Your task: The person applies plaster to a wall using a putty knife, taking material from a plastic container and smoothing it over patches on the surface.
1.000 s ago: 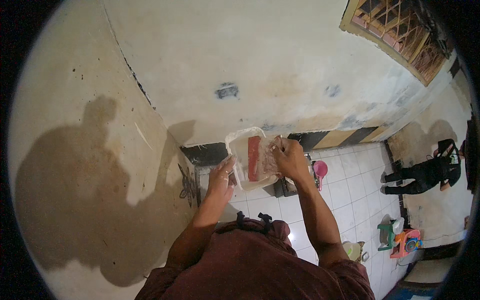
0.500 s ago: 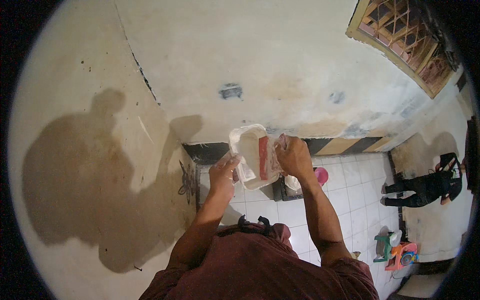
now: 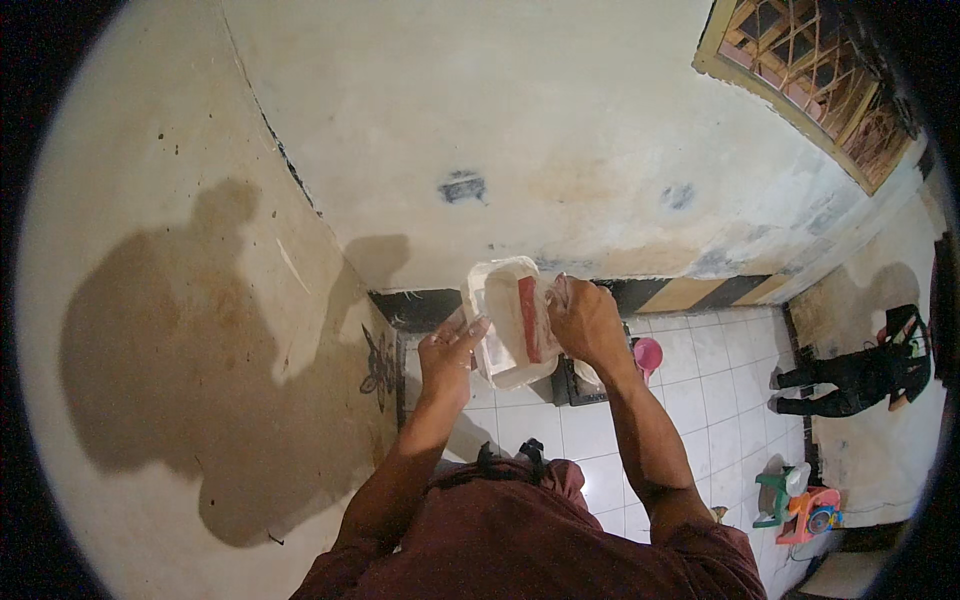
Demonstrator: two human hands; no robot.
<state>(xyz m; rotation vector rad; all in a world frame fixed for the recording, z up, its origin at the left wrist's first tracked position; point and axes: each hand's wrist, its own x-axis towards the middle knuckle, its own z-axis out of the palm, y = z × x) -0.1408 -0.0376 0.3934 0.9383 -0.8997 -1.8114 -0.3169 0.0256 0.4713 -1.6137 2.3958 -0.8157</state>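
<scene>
A white rectangular plastic tub [image 3: 512, 377] with rounded corners is held up in front of me, its opening facing me and whitish smears on its rim. My left hand [image 3: 447, 358] grips its left side, thumb over the edge. At its right side, my right hand [image 3: 588, 322] is closed round a wide flat scraper [image 3: 529, 320] whose red strip lies across the tub's opening. The scraper's handle is hidden in the fist. Pale smears mark the fingers of both hands.
A patchy pale wall [image 3: 570, 120] rises ahead, with a striped skirting band [image 3: 680, 293] and a barred window [image 3: 800, 80]. On the tiled floor are a dark box-like object [image 3: 582, 388], a pink dipper [image 3: 647, 353] and small plastic stools [image 3: 808, 512]. Another person [image 3: 855, 375] stands far right.
The tub and both hands have shifted slightly down and right in view. My right hand and the scraper stay at the tub's right side. The background has drifted slightly.
</scene>
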